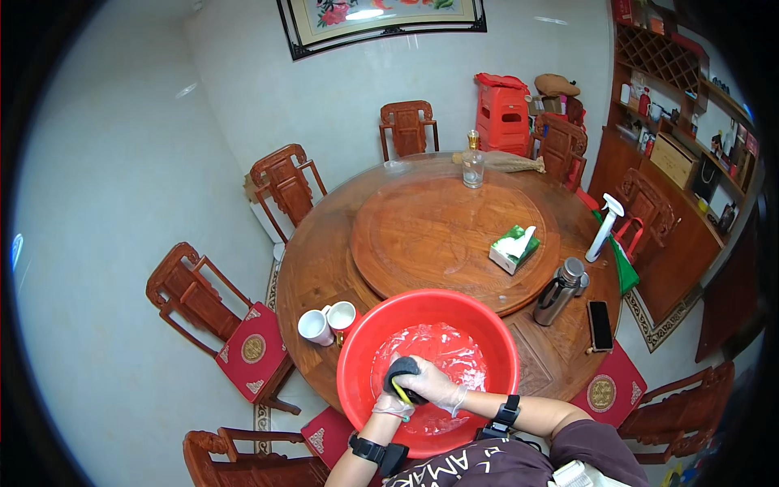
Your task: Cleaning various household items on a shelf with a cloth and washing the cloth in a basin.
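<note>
A large red plastic basin (426,298) with clear, rippling water stands at the near edge of a round wooden table (322,243). Over the water, my left hand (392,399) and my right hand (431,380), both in thin clear gloves, are closed together around a dark grey cloth (401,368) and a dark object with a yellow-green edge. The hands and cloth hide most of that object, so its kind cannot be told. Two mugs, a white one (315,327) and a red-and-white one (342,316), stand just left of the basin.
Right of the basin are a steel thermos (557,295) and a smartphone (600,327). Farther off stand a white spray bottle (604,228), a tissue box (514,249) and a glass bottle (473,164). The raised turntable (420,231) lies behind the basin; several carved wooden chairs (198,298) surround the table.
</note>
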Tool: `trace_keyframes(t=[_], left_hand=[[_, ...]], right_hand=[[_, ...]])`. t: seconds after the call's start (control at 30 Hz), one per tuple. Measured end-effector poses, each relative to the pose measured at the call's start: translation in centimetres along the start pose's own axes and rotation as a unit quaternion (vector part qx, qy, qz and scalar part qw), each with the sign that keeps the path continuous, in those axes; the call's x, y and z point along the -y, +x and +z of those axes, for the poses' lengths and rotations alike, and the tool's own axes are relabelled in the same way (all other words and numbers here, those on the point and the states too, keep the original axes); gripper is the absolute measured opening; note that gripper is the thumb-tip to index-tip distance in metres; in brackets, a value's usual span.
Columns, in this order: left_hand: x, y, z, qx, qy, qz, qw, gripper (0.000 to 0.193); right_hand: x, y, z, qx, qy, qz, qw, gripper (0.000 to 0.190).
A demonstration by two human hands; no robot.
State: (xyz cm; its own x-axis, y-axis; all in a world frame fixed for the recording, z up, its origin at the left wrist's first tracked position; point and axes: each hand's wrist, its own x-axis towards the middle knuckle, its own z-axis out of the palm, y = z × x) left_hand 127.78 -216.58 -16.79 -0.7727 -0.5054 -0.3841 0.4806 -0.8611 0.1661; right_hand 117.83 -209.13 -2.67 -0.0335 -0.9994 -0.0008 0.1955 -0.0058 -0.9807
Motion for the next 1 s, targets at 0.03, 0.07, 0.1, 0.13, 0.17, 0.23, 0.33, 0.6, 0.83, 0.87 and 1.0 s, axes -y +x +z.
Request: trace_keyframes(t=[0.03, 0.07, 0.1, 0.13, 0.17, 0.23, 0.33, 0.6, 0.83, 0.87, 1.0], left_hand=[[0.4, 0.5, -0.1, 0.001, 0.001, -0.002, 1.000, 0.040], [0.8, 0.8, -0.2, -0.010, 0.006, 0.003, 1.000, 0.041], [1.4, 0.7, 0.9, -0.020, 0.010, 0.004, 1.000, 0.041], [1.9, 0.3, 2.2, -0.031, 0.015, 0.009, 0.999, 0.042], [2.3, -0.1, 3.6, -0.042, 0.019, 0.013, 0.999, 0.043], [2.8, -1.2, 5.8, -0.065, 0.025, 0.031, 0.997, 0.045], [2.5, -1.4, 6.2, -0.031, 0.035, 0.034, 0.998, 0.040], [2.4, -3.5, 6.5, -0.278, 0.023, 0.026, 0.960, 0.045], [1.5, -2.6, 2.0, -0.330, -0.005, 0.099, 0.939, 0.033], [1.4, -1.9, 0.5, -0.267, -0.038, 0.061, 0.961, 0.029], [2.0, -1.9, 1.5, -0.210, -0.035, 0.005, 0.977, 0.023]], right_hand=[[-0.3, 0.3, -0.3, -0.027, -0.041, -0.004, 0.999, 0.019], [-0.5, 0.7, -0.6, -0.045, -0.045, 0.006, 0.998, 0.020], [-0.9, 1.1, -1.2, -0.067, -0.049, 0.017, 0.996, 0.020], [-1.2, 1.4, -1.6, -0.074, -0.071, 0.022, 0.994, 0.023], [-1.4, 1.9, -1.9, -0.076, -0.071, 0.023, 0.994, 0.023], [-1.9, 3.0, -2.2, -0.104, -0.204, 0.016, 0.973, 0.028], [-3.4, 5.1, -3.3, -0.094, -0.260, 0.041, 0.960, 0.036], [-6.5, 7.9, -9.3, 0.020, -0.535, 0.090, 0.840, 0.057], [-5.9, 6.5, -7.0, 0.151, -0.640, 0.210, 0.724, 0.068], [-5.8, 6.7, -7.0, 0.238, -0.604, 0.233, 0.724, 0.071], [-8.8, 7.4, -8.9, 0.277, -0.496, 0.204, 0.797, 0.078]])
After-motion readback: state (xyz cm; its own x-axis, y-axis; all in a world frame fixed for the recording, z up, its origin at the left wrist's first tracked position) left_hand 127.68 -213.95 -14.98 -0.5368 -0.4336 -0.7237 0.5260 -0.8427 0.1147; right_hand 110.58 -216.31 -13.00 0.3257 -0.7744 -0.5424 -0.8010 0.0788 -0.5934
